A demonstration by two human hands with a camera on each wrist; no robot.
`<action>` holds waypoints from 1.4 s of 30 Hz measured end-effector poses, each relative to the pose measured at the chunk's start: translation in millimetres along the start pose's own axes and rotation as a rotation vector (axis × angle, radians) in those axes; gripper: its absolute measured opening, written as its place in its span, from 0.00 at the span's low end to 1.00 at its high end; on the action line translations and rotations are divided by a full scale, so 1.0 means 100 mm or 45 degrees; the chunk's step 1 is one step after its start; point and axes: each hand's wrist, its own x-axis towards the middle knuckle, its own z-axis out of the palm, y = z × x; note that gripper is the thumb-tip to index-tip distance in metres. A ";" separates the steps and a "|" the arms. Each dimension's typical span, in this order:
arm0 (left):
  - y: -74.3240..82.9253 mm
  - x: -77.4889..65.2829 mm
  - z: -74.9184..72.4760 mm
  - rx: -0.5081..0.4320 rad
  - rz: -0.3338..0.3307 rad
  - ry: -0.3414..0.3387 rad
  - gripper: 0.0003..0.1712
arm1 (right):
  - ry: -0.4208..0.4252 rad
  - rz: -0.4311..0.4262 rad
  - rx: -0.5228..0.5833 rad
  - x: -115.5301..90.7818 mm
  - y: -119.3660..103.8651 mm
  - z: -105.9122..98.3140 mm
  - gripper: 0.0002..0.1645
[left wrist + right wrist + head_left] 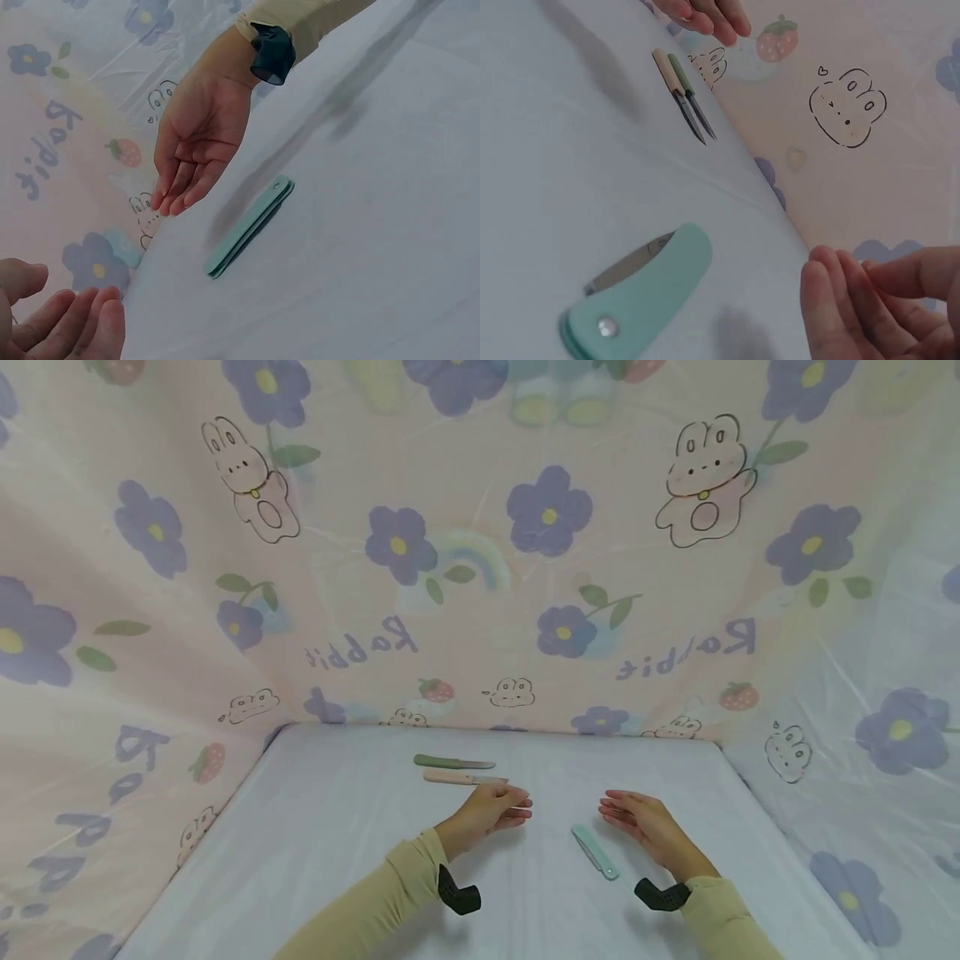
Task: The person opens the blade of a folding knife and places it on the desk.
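A mint-green folding knife (596,853) lies on the white table; in the right wrist view its blade (634,264) is folded in along the handle. My right hand (648,827) hovers just beyond and right of it, fingers relaxed, holding nothing. Across from it, my left hand (486,814) is also raised above the table with loosely bent fingers and nothing in them. Behind the left hand lie a green-handled knife (437,762) and a beige-handled knife (446,776), side by side with blades out, pointing right. The left hand partly overlaps the beige knife's tip in the head view.
A white-covered table (330,827) spans the area below the hands. Patterned curtains (465,610) with flowers and rabbits enclose its back and both sides. Each wrist carries a black camera mount (459,893).
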 end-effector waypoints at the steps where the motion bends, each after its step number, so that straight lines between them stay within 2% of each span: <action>1: -0.01 0.00 0.03 0.013 -0.015 -0.002 0.21 | 0.006 0.005 -0.017 -0.02 0.01 -0.01 0.28; 7: -0.12 -0.02 0.18 0.076 -0.084 0.015 0.21 | 0.077 0.046 -0.095 -0.08 0.09 -0.06 0.26; 12: -0.19 -0.01 0.31 0.077 -0.145 0.030 0.18 | 0.105 0.079 -0.135 -0.13 0.14 -0.07 0.24; 18: -0.26 0.01 0.49 0.037 -0.227 0.016 0.16 | 0.061 0.081 -0.134 -0.17 0.16 -0.07 0.26; 25: -0.38 0.04 0.60 -0.041 -0.291 0.022 0.13 | 0.059 0.149 -0.188 -0.18 0.20 -0.01 0.24; 29: -0.42 0.07 0.66 -0.084 -0.329 0.036 0.12 | -0.002 0.156 -0.190 -0.20 0.22 -0.01 0.26; 31: -0.44 0.09 0.69 -0.094 -0.343 0.060 0.12 | -0.030 0.154 -0.177 -0.20 0.22 -0.01 0.26; 37: -0.51 0.12 0.76 -0.123 -0.347 0.129 0.10 | -0.024 0.160 -0.170 -0.21 0.26 0.05 0.25; 42: -0.52 0.13 0.78 -0.132 -0.341 0.132 0.06 | -0.029 0.160 -0.185 -0.21 0.29 0.10 0.23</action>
